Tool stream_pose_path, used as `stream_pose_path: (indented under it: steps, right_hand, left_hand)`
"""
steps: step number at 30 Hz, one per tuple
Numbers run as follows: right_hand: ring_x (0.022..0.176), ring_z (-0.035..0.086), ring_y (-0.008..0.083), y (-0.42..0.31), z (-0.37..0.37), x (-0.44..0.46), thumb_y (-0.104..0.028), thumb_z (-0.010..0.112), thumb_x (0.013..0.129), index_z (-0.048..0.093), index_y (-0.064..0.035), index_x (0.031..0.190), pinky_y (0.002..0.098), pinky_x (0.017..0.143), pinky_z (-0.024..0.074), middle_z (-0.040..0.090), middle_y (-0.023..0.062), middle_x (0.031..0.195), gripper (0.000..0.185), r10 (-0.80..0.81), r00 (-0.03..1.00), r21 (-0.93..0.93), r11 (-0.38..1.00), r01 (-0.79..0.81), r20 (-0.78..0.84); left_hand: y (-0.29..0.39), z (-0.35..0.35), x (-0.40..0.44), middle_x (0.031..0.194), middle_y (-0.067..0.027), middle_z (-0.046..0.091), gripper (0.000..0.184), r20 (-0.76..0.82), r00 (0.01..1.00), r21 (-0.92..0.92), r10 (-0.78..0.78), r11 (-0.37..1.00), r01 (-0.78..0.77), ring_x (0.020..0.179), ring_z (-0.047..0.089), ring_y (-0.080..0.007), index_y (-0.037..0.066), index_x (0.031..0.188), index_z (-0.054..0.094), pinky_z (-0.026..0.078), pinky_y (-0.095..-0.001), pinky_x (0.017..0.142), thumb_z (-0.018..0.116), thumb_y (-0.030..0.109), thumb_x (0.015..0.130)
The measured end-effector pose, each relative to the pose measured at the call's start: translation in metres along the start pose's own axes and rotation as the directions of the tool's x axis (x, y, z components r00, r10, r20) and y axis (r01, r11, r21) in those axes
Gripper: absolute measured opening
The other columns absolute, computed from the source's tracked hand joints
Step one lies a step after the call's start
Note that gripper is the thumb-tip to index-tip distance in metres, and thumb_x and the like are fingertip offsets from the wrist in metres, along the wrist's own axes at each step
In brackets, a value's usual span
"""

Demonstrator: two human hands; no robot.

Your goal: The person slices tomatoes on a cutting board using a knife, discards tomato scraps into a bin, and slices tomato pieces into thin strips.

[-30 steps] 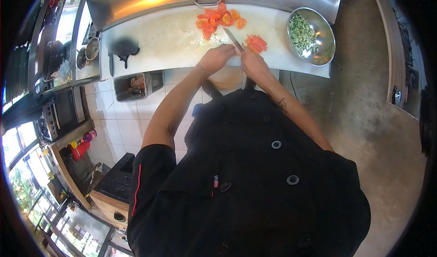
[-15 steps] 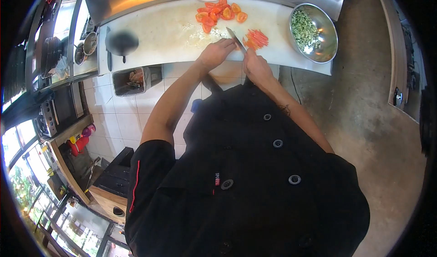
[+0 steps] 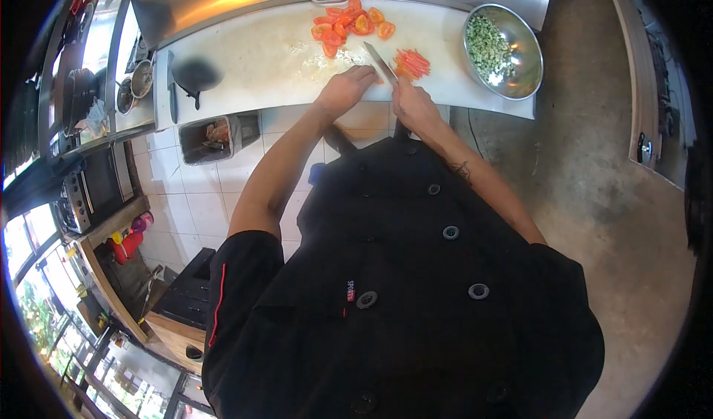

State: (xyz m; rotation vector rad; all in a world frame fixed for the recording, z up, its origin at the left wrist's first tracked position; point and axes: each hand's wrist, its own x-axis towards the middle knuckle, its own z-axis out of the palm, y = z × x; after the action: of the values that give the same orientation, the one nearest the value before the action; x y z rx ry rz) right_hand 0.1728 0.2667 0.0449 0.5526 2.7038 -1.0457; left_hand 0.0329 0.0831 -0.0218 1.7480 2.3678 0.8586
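My right hand (image 3: 414, 105) is wrapped round the handle of a knife (image 3: 380, 62), whose blade points up and to the left over the white board (image 3: 245, 55). Just left of the blade, my left hand (image 3: 347, 90) rests on the board with its fingers bent together. A small reddish piece shows at its fingertips, too small to make out well. Thin red strips (image 3: 413, 63) lie right of the knife. Cut tomato pieces (image 3: 344, 24) are heaped further back, and wet seeds are spread on the board below them.
A steel bowl (image 3: 529, 62) of chopped green pieces stands at the board's right end. At the left end are a small dark pan (image 3: 194, 75) and another knife (image 3: 172, 96). Below the board's front edge is a bin (image 3: 235, 138) with scraps.
The knife and my right hand have shifted slightly against the board, close beside my left hand. Some orange-red bits now lie against the strips. The whole view has moved a little.
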Motion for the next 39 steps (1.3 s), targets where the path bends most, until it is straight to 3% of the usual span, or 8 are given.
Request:
stream_pose_path:
  steps: [8,13,19,26,29,31,34,39]
  right_hand:
    - [0.086,0.067,0.0599,0.000,0.017,-0.007,-0.023,0.049,0.114,0.049,0.0012,0.112,0.0697,0.079,0.0496,0.068,0.0375,0.092,0.024,-0.087,0.995,-0.013,0.996,0.086,-0.052]
    - [0.090,0.068,0.0592,-0.003,0.026,-0.003,-0.021,0.050,0.113,0.050,0.0031,0.111,0.0689,0.080,0.0514,0.070,0.0374,0.093,0.024,0.034,0.999,-0.048,0.998,-0.033,0.014]
    - [0.086,0.069,0.0589,0.007,0.019,0.008,-0.026,0.051,0.113,0.055,0.0024,0.113,0.0687,0.078,0.0522,0.070,0.0377,0.089,0.029,-0.041,0.998,-0.009,0.999,0.040,-0.048]
    - [0.085,0.070,0.0566,0.011,0.000,0.007,-0.026,0.054,0.112,0.054,0.0000,0.116,0.0659,0.076,0.0528,0.072,0.0327,0.089,0.026,-0.040,0.997,-0.032,0.999,0.038,-0.060]
    - [0.092,0.073,0.0545,-0.005,-0.016,-0.006,-0.025,0.054,0.111,0.053,-0.0012,0.124,0.0659,0.081,0.0547,0.075,0.0323,0.096,0.027,0.065,0.998,-0.081,0.995,-0.066,-0.018]
    - [0.092,0.073,0.0532,0.000,-0.012,-0.012,-0.024,0.055,0.110,0.052,-0.0018,0.123,0.0651,0.081,0.0549,0.076,0.0300,0.097,0.026,0.072,0.996,-0.094,0.993,-0.077,-0.053]
    - [0.092,0.074,0.0514,0.004,-0.010,-0.019,-0.023,0.057,0.107,0.051,-0.0031,0.123,0.0642,0.080,0.0553,0.077,0.0260,0.099,0.026,0.077,0.992,-0.091,0.992,-0.086,-0.104]
    - [0.093,0.074,0.0510,0.009,-0.009,-0.028,-0.022,0.059,0.105,0.050,-0.0049,0.123,0.0640,0.082,0.0558,0.077,0.0237,0.099,0.026,0.028,0.991,-0.083,0.996,-0.039,-0.129]
  left_hand:
    - [0.001,-0.001,0.001,0.130,-0.0069,0.070,0.030,-0.033,0.999,-0.007,0.023,1.000,-0.023,0.121,0.070,-0.0279,0.008,0.124,0.072,0.064,-0.0376,0.088,0.061,0.010,0.095]
    - [0.002,-0.002,0.001,0.130,-0.0072,0.070,0.031,-0.009,1.000,-0.009,-0.009,1.000,0.009,0.121,0.070,-0.0280,0.008,0.124,0.072,0.064,-0.0377,0.088,0.061,0.010,0.095]
    - [0.000,0.003,0.001,0.129,-0.0096,0.070,0.029,-0.100,0.993,0.044,0.063,0.997,-0.059,0.118,0.069,-0.0285,0.007,0.123,0.071,0.063,-0.0394,0.089,0.061,0.011,0.096]
    - [0.011,-0.009,0.003,0.125,-0.0089,0.070,0.024,0.020,1.000,0.008,-0.020,1.000,0.020,0.116,0.069,-0.0284,0.010,0.119,0.071,0.063,-0.0406,0.085,0.061,0.012,0.097]
    - [0.020,-0.007,0.004,0.125,-0.0085,0.070,0.021,-0.018,0.999,-0.010,-0.037,0.999,0.037,0.115,0.069,-0.0280,0.011,0.117,0.071,0.063,-0.0400,0.083,0.066,0.014,0.097]
    - [0.031,-0.010,0.005,0.123,-0.0082,0.070,0.022,-0.227,0.963,-0.096,-0.144,0.987,0.125,0.114,0.069,-0.0286,0.011,0.117,0.071,0.061,-0.0425,0.088,0.073,0.016,0.095]
    - [0.043,-0.026,0.015,0.123,-0.0084,0.070,0.026,-0.323,0.946,0.046,0.022,0.999,-0.007,0.116,0.067,-0.0298,0.011,0.116,0.071,0.056,-0.0446,0.098,0.078,0.016,0.092]
    - [0.044,-0.027,0.028,0.123,-0.0097,0.069,0.032,-0.089,0.993,0.045,0.082,0.996,-0.078,0.121,0.064,-0.0307,0.010,0.121,0.070,0.049,-0.0472,0.110,0.074,0.013,0.090]
